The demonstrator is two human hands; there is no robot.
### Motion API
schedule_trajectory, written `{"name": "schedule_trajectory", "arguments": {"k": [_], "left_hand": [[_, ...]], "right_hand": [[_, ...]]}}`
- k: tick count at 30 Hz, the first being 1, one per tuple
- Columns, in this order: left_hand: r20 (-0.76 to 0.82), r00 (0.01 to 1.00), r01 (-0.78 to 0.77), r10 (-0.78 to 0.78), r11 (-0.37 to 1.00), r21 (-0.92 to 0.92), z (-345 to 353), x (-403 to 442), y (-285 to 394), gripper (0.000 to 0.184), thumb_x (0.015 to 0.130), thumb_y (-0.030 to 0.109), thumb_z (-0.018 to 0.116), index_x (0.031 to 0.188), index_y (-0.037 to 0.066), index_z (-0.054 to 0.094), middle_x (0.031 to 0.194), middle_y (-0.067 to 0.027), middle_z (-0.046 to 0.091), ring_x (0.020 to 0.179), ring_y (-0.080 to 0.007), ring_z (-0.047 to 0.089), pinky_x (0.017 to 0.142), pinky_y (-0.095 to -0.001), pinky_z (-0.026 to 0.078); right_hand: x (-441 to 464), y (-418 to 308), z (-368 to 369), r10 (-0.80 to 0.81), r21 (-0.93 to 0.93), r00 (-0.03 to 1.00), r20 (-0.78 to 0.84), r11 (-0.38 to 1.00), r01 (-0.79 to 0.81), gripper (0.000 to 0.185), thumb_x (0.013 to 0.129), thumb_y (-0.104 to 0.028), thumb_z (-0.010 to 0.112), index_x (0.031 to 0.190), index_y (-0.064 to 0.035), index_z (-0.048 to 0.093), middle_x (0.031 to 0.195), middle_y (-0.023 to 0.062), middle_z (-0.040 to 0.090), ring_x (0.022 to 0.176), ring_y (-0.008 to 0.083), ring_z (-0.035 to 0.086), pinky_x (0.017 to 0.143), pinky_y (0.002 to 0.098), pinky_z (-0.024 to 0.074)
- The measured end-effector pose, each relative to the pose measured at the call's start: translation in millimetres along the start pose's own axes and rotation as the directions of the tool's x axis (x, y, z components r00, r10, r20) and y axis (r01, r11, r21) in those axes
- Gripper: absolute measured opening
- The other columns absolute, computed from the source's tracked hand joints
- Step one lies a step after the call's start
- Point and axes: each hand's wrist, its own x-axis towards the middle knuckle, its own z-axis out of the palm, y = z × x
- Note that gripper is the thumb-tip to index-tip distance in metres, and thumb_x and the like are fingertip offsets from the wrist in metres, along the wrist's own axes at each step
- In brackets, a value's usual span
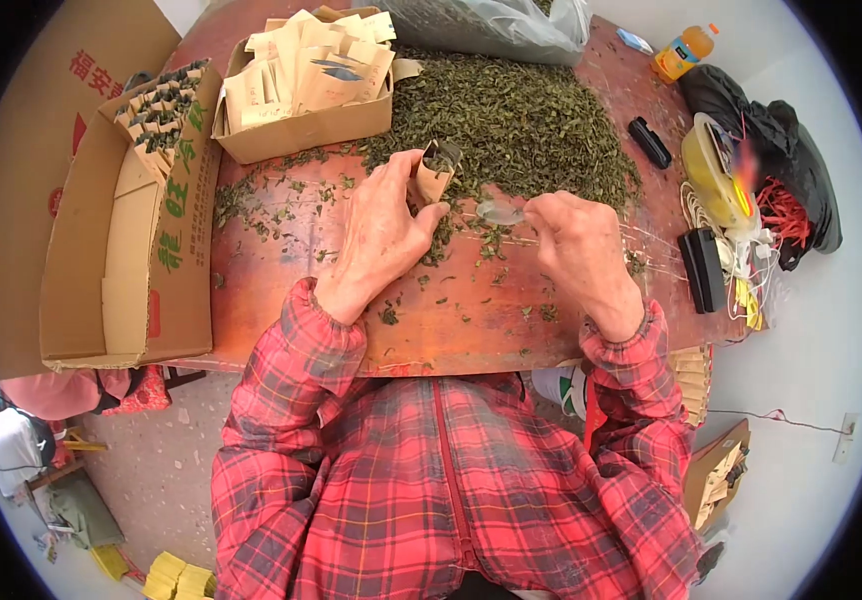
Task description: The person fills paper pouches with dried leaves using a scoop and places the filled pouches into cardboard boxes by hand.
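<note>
My left hand (389, 222) grips a small brown paper packet (435, 178) with its open top facing up and dark leaves showing inside. In my right hand (583, 240) is a small clear plastic spoon (500, 212), pinched by its handle, its bowl pointing left toward the packet. The spoon and the packet are apart. Just beyond both hands spreads a large heap of dried green leaves (521, 120), with loose bits scattered on the red wooden table (441, 330).
At the left stands a long cardboard box (186, 250) with filled packets at its far end. A smaller carton (311, 132) holds many flat paper packets. A clear plastic bag (511, 30) lies behind the heap. An orange drink bottle (686, 52) and black case (649, 143) sit right.
</note>
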Motion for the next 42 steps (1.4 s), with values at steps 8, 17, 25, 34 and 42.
{"name": "schedule_trajectory", "arguments": {"k": [8,17,25,34,42], "left_hand": [[0.053,0.993,0.106,-0.106,0.994,0.005,0.8,1.2,0.8,0.053,0.085,0.007,0.085,0.131,-0.001,0.061,0.106,-0.0207,0.077,0.096,-0.0350,0.076,0.085,-0.0426,0.059],[0.119,0.982,0.152,-0.147,0.988,-0.035,-0.1,5.0,3.3,0.044,0.087,0.006,0.083,0.125,-0.002,0.060,0.110,-0.0221,0.078,0.106,-0.0370,0.077,0.090,-0.0441,0.059],[0.141,0.978,0.162,-0.152,0.984,-0.067,-2.6,5.5,9.1,0.041,0.088,0.010,0.082,0.120,-0.002,0.059,0.108,-0.0220,0.078,0.101,-0.0383,0.077,0.087,-0.0455,0.058],[0.145,0.981,0.142,-0.127,0.985,-0.097,-0.3,4.6,9.2,0.052,0.084,0.008,0.084,0.129,-0.001,0.059,0.100,-0.0199,0.074,0.089,-0.0337,0.074,0.081,-0.0418,0.058],[0.157,0.979,0.148,-0.132,0.985,-0.093,0.0,4.2,9.5,0.041,0.088,0.010,0.083,0.120,-0.002,0.059,0.105,-0.0194,0.078,0.098,-0.0350,0.077,0.087,-0.0438,0.058]], "right_hand": [[10.2,-0.2,25.7,0.113,-0.008,0.993,0.017,0.994,-0.113,0.005,0.089,-0.006,0.072,0.086,-0.0029,0.074,0.080,0.0186,0.074,0.072,0.0389,0.073,0.064,0.0480,0.0580],[25.4,11.8,73.6,0.128,0.086,0.980,-0.150,0.989,-0.116,0.002,0.090,-0.003,0.074,0.091,-0.0016,0.075,0.086,0.0164,0.076,0.077,0.0366,0.075,0.067,0.0449,0.0595],[20.3,14.6,78.5,0.113,0.176,0.974,-0.195,0.981,-0.079,0.005,0.093,-0.002,0.075,0.098,-0.0020,0.076,0.090,0.0154,0.077,0.079,0.0361,0.076,0.066,0.0426,0.0596],[15.0,16.4,85.7,0.092,0.233,0.961,-0.261,0.972,-0.030,0.007,0.092,-0.001,0.075,0.099,-0.0022,0.074,0.090,0.0153,0.075,0.079,0.0363,0.074,0.065,0.0435,0.0592],[12.1,16.1,73.4,0.103,0.272,0.945,-0.309,0.962,-0.016,0.011,0.091,0.001,0.077,0.101,-0.0031,0.075,0.088,0.0137,0.074,0.077,0.0338,0.074,0.063,0.0407,0.0587]]}}
